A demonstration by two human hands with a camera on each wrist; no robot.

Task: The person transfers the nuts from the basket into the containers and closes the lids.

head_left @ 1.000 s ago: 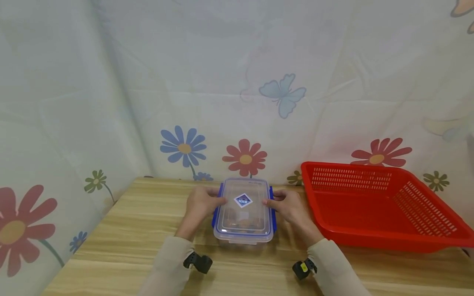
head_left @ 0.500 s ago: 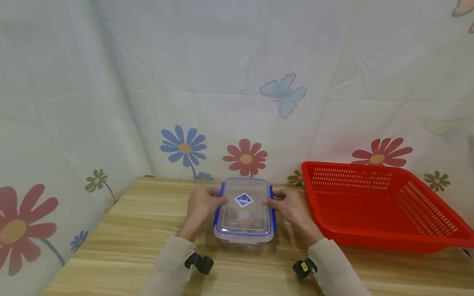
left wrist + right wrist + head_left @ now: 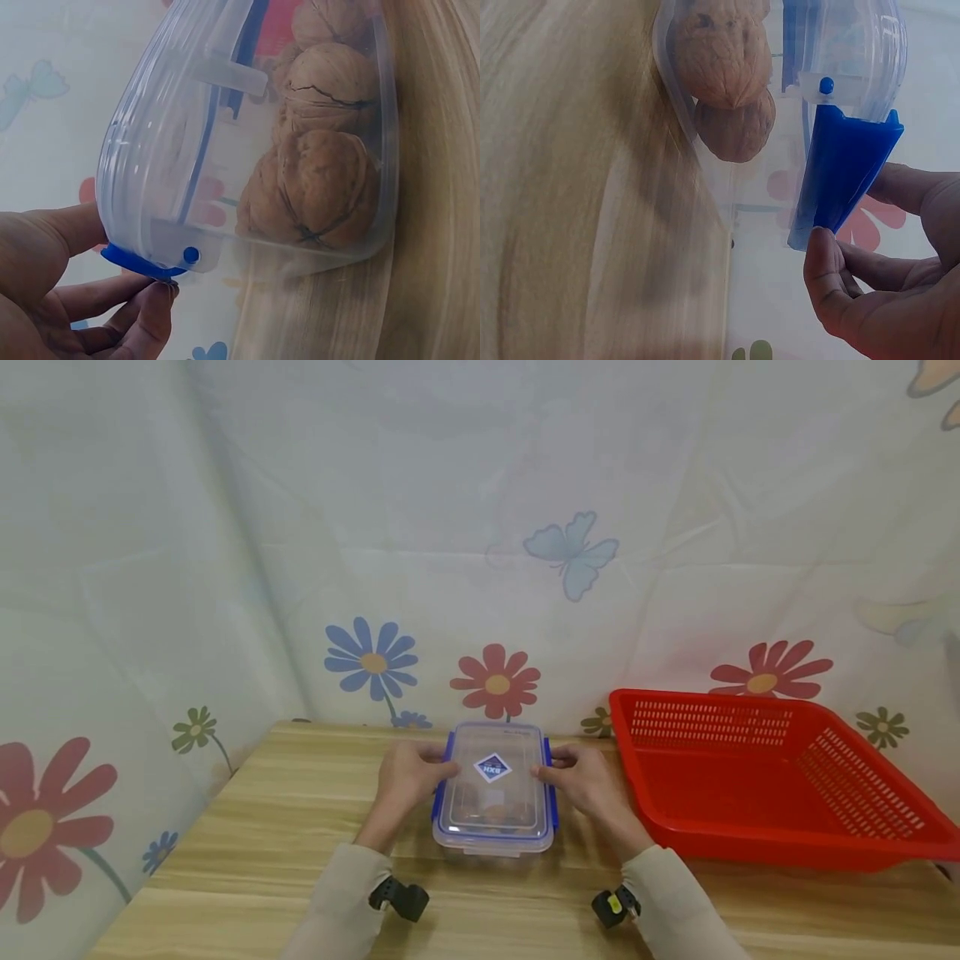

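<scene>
A see-through plastic food container (image 3: 491,810) with blue side latches stands on the table, its lid on. Several walnuts (image 3: 315,191) lie inside it. My left hand (image 3: 408,772) grips the container's left side, thumb on the lid's edge, fingertips at the lower end of the blue left latch (image 3: 139,262). On the opposite side my right hand (image 3: 588,777) has its thumb on the lid and its fingers at the right latch (image 3: 847,169). In the right wrist view, that latch slants out from the wall and a fingertip touches its lower end.
Right of the container sits a large red plastic basket (image 3: 750,847), close to my right forearm. Wood-grain tabletop (image 3: 247,835) runs under everything. A flowered cloth (image 3: 450,485) hangs behind the table and along its left side.
</scene>
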